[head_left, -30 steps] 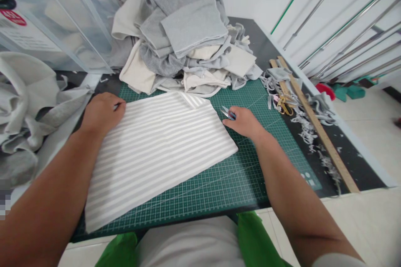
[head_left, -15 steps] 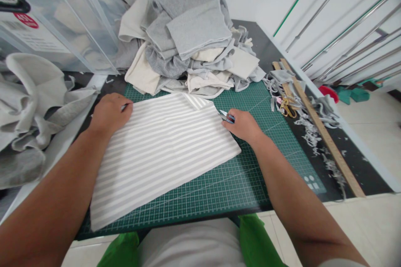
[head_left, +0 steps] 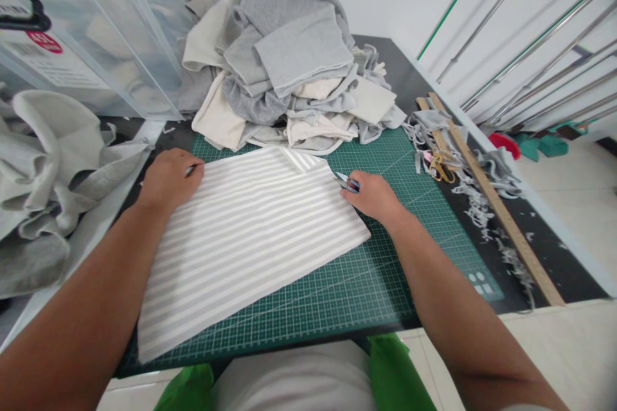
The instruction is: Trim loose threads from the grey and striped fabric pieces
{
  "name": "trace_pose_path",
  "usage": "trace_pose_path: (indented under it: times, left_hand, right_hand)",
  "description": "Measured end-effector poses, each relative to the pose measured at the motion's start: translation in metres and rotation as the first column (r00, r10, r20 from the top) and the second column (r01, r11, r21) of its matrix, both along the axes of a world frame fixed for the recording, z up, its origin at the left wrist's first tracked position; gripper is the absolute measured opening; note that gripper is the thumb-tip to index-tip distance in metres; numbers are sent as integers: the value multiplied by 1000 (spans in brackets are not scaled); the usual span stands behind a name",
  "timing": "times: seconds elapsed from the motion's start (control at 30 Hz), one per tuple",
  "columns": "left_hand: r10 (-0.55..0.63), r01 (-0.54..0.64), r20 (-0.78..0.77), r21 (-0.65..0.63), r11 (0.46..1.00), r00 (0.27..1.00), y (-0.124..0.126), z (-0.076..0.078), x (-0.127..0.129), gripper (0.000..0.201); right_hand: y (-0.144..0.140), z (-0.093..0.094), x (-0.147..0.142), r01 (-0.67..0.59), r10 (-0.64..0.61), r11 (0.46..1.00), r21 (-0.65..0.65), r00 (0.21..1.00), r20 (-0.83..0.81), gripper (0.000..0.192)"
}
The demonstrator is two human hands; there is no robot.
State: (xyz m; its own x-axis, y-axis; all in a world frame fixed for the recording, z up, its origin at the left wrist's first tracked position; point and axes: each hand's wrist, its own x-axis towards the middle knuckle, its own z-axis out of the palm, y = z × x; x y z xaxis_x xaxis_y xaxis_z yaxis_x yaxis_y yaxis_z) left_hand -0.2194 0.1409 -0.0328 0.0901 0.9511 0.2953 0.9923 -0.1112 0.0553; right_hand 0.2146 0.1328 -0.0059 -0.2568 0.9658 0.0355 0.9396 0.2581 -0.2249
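Note:
A white striped fabric piece (head_left: 250, 231) lies flat on the green cutting mat (head_left: 385, 276), its far right corner folded over. My left hand (head_left: 168, 178) rests closed on the fabric's far left corner, pinching its edge. My right hand (head_left: 373, 196) sits at the fabric's far right edge, holding small blue thread snips (head_left: 346, 182) whose tips point toward the folded corner.
A heap of grey and cream fabric pieces (head_left: 289, 70) fills the back of the table. More grey cloth (head_left: 43, 167) lies at the left under clear plastic bins (head_left: 81, 38). A wooden ruler (head_left: 496, 205), gold scissors (head_left: 441, 164) and fabric scraps lie at the right.
My right hand with the snips has slid a little left, onto the fabric's right edge near the folded corner. My left hand has stayed on the left corner.

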Motion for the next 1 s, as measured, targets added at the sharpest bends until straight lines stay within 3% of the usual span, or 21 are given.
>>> trace_pose_path:
  times: [1.0]
  left_hand:
    - [13,-13,-6,-4,1000,1000,0,-2,-1,36]
  right_hand:
    - [-1,3,-2,15,-15,1000,-14,999,32,17]
